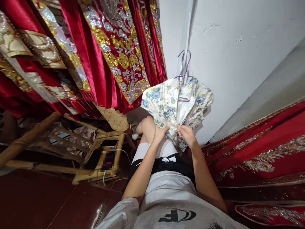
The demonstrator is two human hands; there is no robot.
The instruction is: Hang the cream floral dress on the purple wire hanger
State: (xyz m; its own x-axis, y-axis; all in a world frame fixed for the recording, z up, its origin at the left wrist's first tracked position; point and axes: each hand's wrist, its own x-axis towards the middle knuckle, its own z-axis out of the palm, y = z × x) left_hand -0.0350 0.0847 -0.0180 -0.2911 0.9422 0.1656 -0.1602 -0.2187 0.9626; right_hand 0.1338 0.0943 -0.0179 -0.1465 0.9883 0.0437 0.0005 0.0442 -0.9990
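Note:
A cream short-sleeved blouse (pixel 163 103) with blue flowers hangs on a purple clothes hanger (pixel 187 68) against the white wall. Its front is partly parted at the top, and the hanger's lower bar shows inside. At the lower front, my left hand (pixel 161 134) grips the fabric, thumb on the outside and the other fingers hidden behind the cloth. My right hand (pixel 187 135) is closed just beside it, fingertips pinching the other front edge near the middle. Whether a button is between those fingertips is too small to tell.
Red cloths with gold and silver sequins (pixel 124 60) hang at the left. More red embroidered fabric (pixel 267 149) is at the right. A bamboo chair (pixel 81 173) stands at the lower left, bearing a blurred-out object and a white cable (pixel 125 152). My knees are just below the blouse.

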